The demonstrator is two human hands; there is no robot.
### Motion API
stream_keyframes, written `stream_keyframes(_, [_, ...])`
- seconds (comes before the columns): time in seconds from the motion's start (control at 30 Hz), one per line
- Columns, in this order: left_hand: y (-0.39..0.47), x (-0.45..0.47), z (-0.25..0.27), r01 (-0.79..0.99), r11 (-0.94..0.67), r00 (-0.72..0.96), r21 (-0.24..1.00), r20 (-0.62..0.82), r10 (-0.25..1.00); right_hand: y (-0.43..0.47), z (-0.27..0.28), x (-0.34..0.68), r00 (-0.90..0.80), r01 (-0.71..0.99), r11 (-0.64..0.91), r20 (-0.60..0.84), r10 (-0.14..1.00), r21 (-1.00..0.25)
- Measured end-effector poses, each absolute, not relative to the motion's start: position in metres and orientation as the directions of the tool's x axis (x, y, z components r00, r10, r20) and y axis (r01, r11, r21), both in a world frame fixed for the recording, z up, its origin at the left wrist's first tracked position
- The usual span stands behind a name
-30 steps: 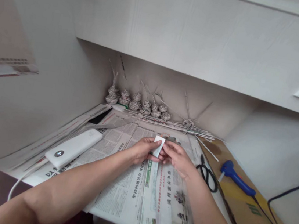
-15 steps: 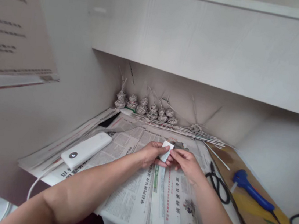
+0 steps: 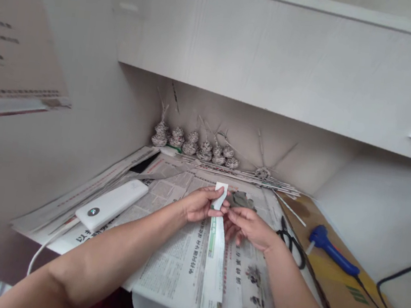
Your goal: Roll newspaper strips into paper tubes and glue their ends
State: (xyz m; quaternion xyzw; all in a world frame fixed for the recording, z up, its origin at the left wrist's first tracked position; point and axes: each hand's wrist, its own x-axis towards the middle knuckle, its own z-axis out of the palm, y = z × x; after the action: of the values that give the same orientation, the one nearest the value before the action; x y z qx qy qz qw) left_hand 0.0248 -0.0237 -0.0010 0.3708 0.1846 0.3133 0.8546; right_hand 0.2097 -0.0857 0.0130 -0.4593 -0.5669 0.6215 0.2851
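A white power bank (image 3: 116,202) is lying on newspaper (image 3: 168,256); to its right, the left hand (image 3: 200,204) is pinching a paper strip (image 3: 217,247) near its upper end, the rest trailing nearward. Looking light, limp and tearable, it is probably favouring a flat, gentle pinch near an end. The right hand's (image 3: 251,226) fingers are curling beside it; whether they are gripping, I cannot tell.
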Motion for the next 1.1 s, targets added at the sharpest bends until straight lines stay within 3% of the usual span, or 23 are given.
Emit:
stream_keyframes(0.13, [-0.019,0.018,0.005,-0.408,0.577,0.783,0.708,-0.053,0.619,-0.098,0.015,0.197,-0.739,0.231,-0.206,-0.309,0.599,-0.951])
stream_keyframes(0.23, [-0.02,0.017,0.007,-0.386,0.567,0.793,0.728,-0.052,0.607,-0.109,0.015,0.18,-0.864,0.237,-0.223,-0.311,0.397,-0.945])
stream_keyframes(0.4, [-0.024,0.02,0.005,-0.337,0.544,0.794,0.768,-0.079,0.603,-0.112,0.02,0.176,-0.901,0.261,-0.188,-0.309,0.304,-0.947])
stream_keyframes(0.57, [-0.024,0.022,0.002,-0.295,0.522,0.8,0.8,-0.093,0.593,-0.103,0.027,0.196,-0.851,0.207,-0.143,-0.251,0.461,-0.968])
stream_keyframes(0.7, [-0.024,0.024,0.0,-0.33,0.505,0.752,0.798,-0.101,0.652,-0.101,0.024,0.197,-0.744,0.365,-0.081,-0.343,0.574,-0.927])
stream_keyframes(0.83, [-0.023,0.026,-0.001,-0.353,0.479,0.684,0.803,-0.128,0.718,-0.096,0.02,0.2,-0.676,0.413,-0.064,-0.353,0.647,-0.909])
stream_keyframes(0.9, [-0.023,0.027,-0.002,-0.332,0.463,0.662,0.822,-0.146,0.735,-0.091,0.018,0.205,-0.562,0.393,-0.061,-0.292,0.774,-0.918])
stream_keyframes(1.0, [-0.025,0.029,-0.004,-0.275,0.416,0.643,0.867,-0.155,0.75,-0.081,0.013,0.215,-0.262,0.282,-0.052,-0.129,0.956,-0.958])
stream_keyframes(1.1, [-0.028,0.029,-0.006,-0.232,0.369,0.652,0.9,-0.138,0.746,-0.074,0.008,0.219,-0.053,0.16,-0.023,-0.032,0.998,-0.987])
